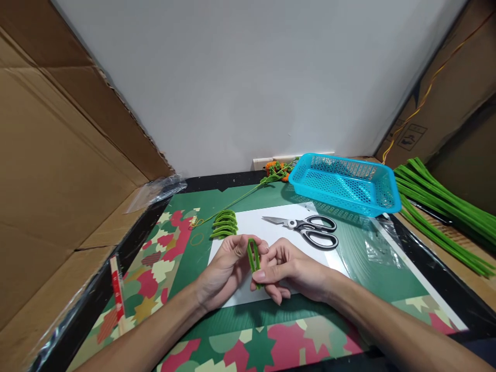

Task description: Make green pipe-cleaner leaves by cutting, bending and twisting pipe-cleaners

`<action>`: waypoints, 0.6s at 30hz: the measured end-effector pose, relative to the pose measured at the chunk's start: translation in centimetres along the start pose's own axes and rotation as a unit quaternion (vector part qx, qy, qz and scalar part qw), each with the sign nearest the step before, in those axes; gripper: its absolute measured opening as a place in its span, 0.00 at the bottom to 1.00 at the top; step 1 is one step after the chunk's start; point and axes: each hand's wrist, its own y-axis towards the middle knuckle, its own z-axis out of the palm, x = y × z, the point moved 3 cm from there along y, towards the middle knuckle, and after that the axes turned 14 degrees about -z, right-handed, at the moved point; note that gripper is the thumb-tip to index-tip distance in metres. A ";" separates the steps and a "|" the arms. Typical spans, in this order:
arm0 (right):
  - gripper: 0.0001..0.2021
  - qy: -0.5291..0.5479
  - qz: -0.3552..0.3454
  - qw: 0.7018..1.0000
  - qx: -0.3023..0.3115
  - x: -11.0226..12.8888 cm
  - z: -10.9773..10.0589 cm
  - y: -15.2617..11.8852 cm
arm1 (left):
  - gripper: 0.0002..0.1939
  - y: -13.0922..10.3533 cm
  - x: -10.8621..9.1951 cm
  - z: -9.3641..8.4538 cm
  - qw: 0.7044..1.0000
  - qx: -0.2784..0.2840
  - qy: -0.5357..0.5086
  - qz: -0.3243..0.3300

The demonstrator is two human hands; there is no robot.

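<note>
Between my two hands is a green pipe cleaner bent into a long narrow loop, held upright above a white sheet of paper. My left hand pinches it near the top, fingers behind the loop. Lower down, my right hand grips its bottom end between thumb and fingers. Several curved green pipe cleaner pieces lie in a row just beyond my left hand. Scissors with black and grey handles rest on the paper beyond my right hand, blades slightly apart or closed, I cannot tell.
A blue plastic basket stands at the back right. Beside it lie orange pipe cleaner flowers on a green stem. Long green pipe cleaners are bundled at far right. A red-and-white paper packet is at left; cardboard walls the side.
</note>
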 end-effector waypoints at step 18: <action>0.17 -0.012 0.004 1.000 -0.006 -0.1 -0.1 0.3 | 0.16 0.2 0.1 0.0 0.999 -0.043 0.002 0.012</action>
